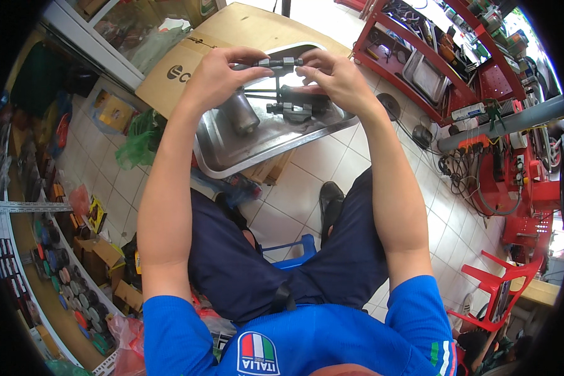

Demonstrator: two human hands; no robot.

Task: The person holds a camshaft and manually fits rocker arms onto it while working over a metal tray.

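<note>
Above a metal tray, my left hand and my right hand face each other across a dark metal rod-like part with hex-shaped sections. My left fingers and thumb close round its left end, while the fingertips of my right hand pinch its right end. Below lies a grey metal cylinder on its side in the tray, near my left wrist. A similar dark metal part with a wider block rests under my right hand. Thin dark rods lie between them, partly hidden.
The tray rests on brown cardboard. A red tool cart stands at the far right, with a red chair nearer. Part of a blue stool shows between my legs. Shelves with small goods line the left.
</note>
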